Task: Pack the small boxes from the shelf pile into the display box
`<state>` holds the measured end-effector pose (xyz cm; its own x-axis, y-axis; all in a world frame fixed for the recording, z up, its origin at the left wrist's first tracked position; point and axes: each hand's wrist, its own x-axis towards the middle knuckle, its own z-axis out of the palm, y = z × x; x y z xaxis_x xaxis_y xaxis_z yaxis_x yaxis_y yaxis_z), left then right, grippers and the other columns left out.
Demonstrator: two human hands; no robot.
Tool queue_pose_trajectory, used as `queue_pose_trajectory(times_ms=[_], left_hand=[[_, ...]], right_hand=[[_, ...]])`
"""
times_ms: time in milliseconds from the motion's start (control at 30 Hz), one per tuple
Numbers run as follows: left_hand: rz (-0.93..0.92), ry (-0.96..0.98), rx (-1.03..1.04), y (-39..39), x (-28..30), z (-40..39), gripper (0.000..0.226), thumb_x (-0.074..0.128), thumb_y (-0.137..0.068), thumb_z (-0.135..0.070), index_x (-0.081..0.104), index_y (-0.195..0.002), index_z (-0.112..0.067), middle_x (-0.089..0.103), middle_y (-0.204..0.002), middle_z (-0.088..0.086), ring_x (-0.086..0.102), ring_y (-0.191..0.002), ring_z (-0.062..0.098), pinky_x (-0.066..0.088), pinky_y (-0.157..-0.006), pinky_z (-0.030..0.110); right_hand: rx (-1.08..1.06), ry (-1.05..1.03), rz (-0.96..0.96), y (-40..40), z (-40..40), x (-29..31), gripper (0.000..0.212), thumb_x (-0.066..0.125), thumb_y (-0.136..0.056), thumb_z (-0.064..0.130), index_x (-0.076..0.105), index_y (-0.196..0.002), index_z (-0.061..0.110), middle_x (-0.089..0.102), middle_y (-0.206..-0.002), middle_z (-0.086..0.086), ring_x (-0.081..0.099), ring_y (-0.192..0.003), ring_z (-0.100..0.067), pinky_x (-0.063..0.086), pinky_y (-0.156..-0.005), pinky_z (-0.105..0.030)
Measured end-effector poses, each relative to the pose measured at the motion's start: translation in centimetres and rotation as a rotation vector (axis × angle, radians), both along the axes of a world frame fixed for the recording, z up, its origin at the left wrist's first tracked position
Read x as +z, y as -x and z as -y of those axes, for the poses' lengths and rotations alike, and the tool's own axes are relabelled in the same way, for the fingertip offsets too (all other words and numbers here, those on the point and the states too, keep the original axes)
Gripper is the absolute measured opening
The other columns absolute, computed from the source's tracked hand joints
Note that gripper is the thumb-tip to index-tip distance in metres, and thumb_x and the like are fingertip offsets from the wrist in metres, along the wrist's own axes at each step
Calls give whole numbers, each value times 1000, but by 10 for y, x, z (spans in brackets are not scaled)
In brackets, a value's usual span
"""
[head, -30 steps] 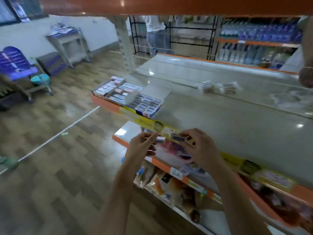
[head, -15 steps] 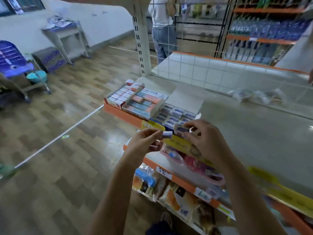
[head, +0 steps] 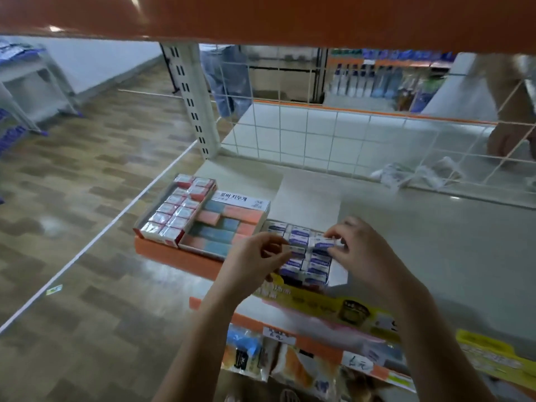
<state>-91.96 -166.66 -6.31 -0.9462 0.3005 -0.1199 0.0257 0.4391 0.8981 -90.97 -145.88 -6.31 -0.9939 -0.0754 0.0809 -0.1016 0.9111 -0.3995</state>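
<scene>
Your right hand (head: 362, 250) sits right of centre in the frame, thumb and fingers pinched on a small box (head: 326, 244) whose long axis runs left to right across the picture, level with the rows beneath it. Your left hand (head: 255, 258) is just left of it, fingertips closed on the end of another small box (head: 296, 249); that one is half hidden by your fingers, so you cannot tell its full length. Both boxes hang directly over the display box (head: 301, 259), which stands at the shelf (head: 435, 256) front edge, below and between your two hands, already filled with white-and-blue boxes in rows lying the same way. So the gap you need is straight down, not sideways. The right hand looks nearer to an open slot, at the upper right of the display box, though blur hides exactly where. Left of it stand a pink-and-blue tray (head: 226, 224) and a red tray (head: 177, 213).
</scene>
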Motion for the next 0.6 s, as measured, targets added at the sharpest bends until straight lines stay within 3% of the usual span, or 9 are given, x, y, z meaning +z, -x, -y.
queue_pose_trajectory(times_ms=[200, 400, 600], left_hand=[[-181, 241, -175, 23, 2, -4, 15, 65, -86, -29, 65, -99, -23, 63, -84, -13, 59, -70, -2, 51, -63, 14], [-386, 401, -334, 36, 9, -7, 19, 57, -91, -34, 63, -106, -25, 67, -97, -11, 53, -74, -2, 38, -56, 4], [-521, 543, -451, 47, 10, -6, 23, 52, -92, -39, 59, -110, -26, 59, -109, -7, 57, -86, 10, 49, -66, 22]], right_hand=[[-98, -28, 50, -2, 8, -1, 21, 61, -87, 21, 61, -108, 21, 37, -88, 11, 38, -85, -5, 28, -70, -18], [-218, -11, 56, -6, 25, 0, 14, 64, -84, 21, 53, -90, 26, 36, -83, 15, 37, -86, -5, 28, -66, -15], [-308, -13, 58, -8, 33, -3, 14, 62, -86, 20, 55, -98, 22, 38, -94, 11, 33, -92, -3, 26, -73, -16]])
